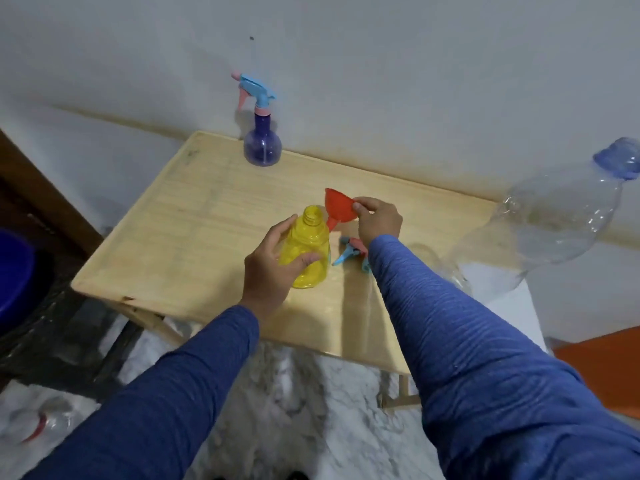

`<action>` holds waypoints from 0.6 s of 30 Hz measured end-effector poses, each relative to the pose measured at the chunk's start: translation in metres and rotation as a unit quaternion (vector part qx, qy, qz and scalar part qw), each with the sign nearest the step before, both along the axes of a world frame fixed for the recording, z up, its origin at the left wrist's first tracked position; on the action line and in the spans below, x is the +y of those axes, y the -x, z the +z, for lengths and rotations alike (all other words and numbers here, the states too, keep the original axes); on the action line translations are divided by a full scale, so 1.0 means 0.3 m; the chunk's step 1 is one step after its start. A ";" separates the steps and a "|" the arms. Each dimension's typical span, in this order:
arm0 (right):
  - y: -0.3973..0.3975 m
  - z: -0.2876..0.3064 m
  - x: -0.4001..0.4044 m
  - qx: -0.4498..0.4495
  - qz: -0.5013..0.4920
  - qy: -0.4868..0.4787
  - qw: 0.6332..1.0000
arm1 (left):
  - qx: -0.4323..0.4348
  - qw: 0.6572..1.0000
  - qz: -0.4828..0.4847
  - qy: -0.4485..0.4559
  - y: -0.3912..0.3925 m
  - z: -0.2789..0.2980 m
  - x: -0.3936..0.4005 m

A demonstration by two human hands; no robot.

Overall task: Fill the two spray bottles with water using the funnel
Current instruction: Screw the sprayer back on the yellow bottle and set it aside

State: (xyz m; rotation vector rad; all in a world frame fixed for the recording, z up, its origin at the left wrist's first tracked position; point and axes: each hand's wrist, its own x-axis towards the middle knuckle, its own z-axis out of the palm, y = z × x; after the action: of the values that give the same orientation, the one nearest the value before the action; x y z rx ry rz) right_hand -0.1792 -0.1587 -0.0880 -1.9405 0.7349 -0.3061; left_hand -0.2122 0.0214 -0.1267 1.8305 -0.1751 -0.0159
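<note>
over the pale wooden table point(194, 216), your left hand point(270, 268) is gripping the open yellow plastic spray bottle point(310, 251) while your right hand point(377, 220) is pinching the tilted red plastic funnel point(339, 206) beside its neck; a slanted spout could miss the mouth and later spill water.

We note both arms in long blue heathered sleeves point(467, 341), fabric ribbed with fine creases, cuffs ending just behind the bare hands point(266, 268).

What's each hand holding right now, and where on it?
The left hand grips the yellow bottle around its body. The right hand pinches the red funnel at its wide rim.
</note>
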 end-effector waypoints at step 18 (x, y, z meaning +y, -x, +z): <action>0.117 -0.107 0.000 0.171 -0.069 0.110 0.977 | 0.022 1.000 -0.001 -0.019 -0.004 -0.011 0.002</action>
State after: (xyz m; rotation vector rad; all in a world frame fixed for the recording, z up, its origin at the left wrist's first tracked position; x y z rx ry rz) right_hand -0.2144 -0.1586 -0.1201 -2.1850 1.1040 -0.1416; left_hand -0.2110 0.0218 -0.1302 1.8659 -0.1470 -0.0624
